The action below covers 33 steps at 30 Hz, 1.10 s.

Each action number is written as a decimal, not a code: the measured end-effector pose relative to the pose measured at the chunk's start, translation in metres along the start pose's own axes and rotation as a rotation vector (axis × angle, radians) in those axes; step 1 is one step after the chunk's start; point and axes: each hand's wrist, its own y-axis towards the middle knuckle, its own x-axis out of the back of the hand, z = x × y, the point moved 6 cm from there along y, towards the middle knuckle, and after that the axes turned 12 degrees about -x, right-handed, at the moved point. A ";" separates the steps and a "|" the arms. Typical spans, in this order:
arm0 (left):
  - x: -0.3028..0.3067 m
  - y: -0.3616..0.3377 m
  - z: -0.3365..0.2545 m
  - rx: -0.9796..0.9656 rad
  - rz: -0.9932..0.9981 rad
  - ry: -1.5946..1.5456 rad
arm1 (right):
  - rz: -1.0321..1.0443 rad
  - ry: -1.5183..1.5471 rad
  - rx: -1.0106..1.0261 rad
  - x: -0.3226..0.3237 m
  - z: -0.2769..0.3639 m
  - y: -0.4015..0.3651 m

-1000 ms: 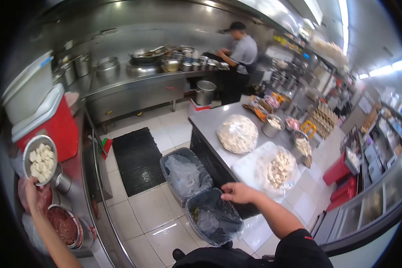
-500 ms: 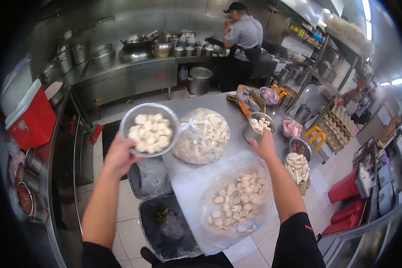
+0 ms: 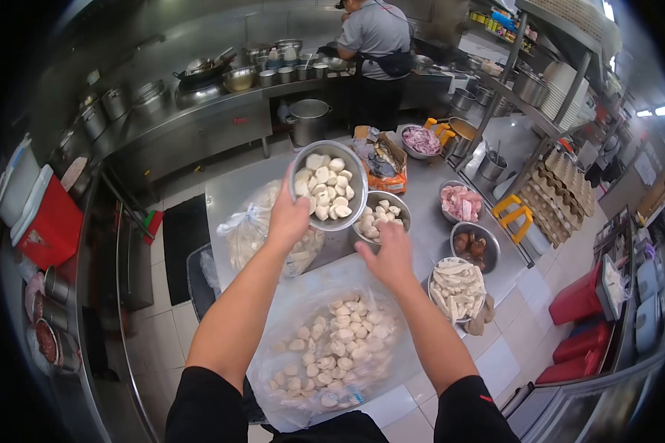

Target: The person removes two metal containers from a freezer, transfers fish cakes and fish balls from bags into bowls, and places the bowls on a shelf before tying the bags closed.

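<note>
My left hand (image 3: 291, 214) grips the left side of a metal bowl (image 3: 300, 153) and holds it in the air, tilted towards me. White fish balls (image 3: 322, 184), some seemingly cut, fill it. My right hand (image 3: 389, 257) is at the near rim of a second metal bowl (image 3: 405, 213), fingers over the edge and thumb outside. More fish balls (image 3: 379, 215) lie in that bowl; its near rim and my fingertips are partly hidden. In front of me, a clear plastic bag (image 3: 380, 325) of round fish balls lies on a white cutting board (image 3: 270, 362).
A full plastic bag (image 3: 255, 240) stands left on the steel table (image 3: 428, 258). On the right are bowls of pink meat (image 3: 462, 201), brown pieces (image 3: 471, 249) and white strips (image 3: 457, 288). An orange packet (image 3: 386, 181) lies behind. A co-worker (image 3: 380, 44) stands at the back counter.
My left hand has brought its bowl rightwards, over the table beside the second bowl. The second bowl has shifted left and towards me with my right hand at its rim. The view has turned slightly.
</note>
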 end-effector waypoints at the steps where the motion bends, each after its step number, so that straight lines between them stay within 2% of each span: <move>1: -0.008 0.008 0.005 -0.113 0.009 0.121 | -0.081 0.107 -0.019 0.003 -0.005 0.006; 4: -0.032 0.018 -0.010 -0.479 0.011 0.429 | -0.107 0.277 -0.300 -0.002 -0.034 0.031; 5: -0.043 0.016 -0.018 -0.607 0.007 0.516 | -0.111 0.256 -0.289 -0.004 -0.034 0.035; 7: -0.070 0.012 -0.016 -0.618 0.174 0.649 | -0.127 0.215 -0.267 -0.008 -0.029 0.044; 9: -0.094 0.007 -0.009 -0.651 0.344 0.749 | -0.131 0.321 -0.322 -0.009 -0.028 0.048; 10: -0.101 0.003 -0.009 -0.749 0.379 0.771 | -0.131 0.370 -0.348 -0.011 -0.030 0.050; 11: -0.109 0.000 -0.011 -0.847 0.414 0.788 | -0.138 0.453 -0.272 -0.019 -0.036 0.057; 12: -0.116 -0.006 -0.011 -0.942 0.449 0.800 | -0.115 0.596 -0.278 -0.030 -0.046 0.055; 14: -0.118 -0.002 -0.012 -0.898 0.497 0.824 | -0.081 0.886 -0.275 -0.034 -0.042 0.054; 16: -0.112 0.003 -0.014 -0.849 0.549 0.834 | -0.134 0.734 -0.304 -0.031 -0.041 0.044; 19: -0.104 0.011 -0.005 -0.764 0.510 0.817 | -0.184 0.522 -0.412 -0.034 -0.038 0.034; 22: -0.098 0.016 0.004 -0.678 0.440 0.855 | -0.163 0.383 -0.274 -0.026 -0.029 0.042; 25: -0.090 0.020 0.006 -0.666 0.376 0.747 | -0.053 0.271 -0.149 -0.015 -0.015 0.057; 27: -0.089 0.023 0.005 -0.644 0.348 0.713 | -0.071 0.218 -0.089 -0.017 -0.012 0.061; 31: -0.091 0.025 0.002 -0.549 0.389 0.707 | -0.100 0.187 -0.080 -0.020 -0.008 0.062; 33: -0.089 0.026 0.010 -0.557 0.320 0.678 | -0.128 0.150 -0.036 -0.023 -0.003 0.063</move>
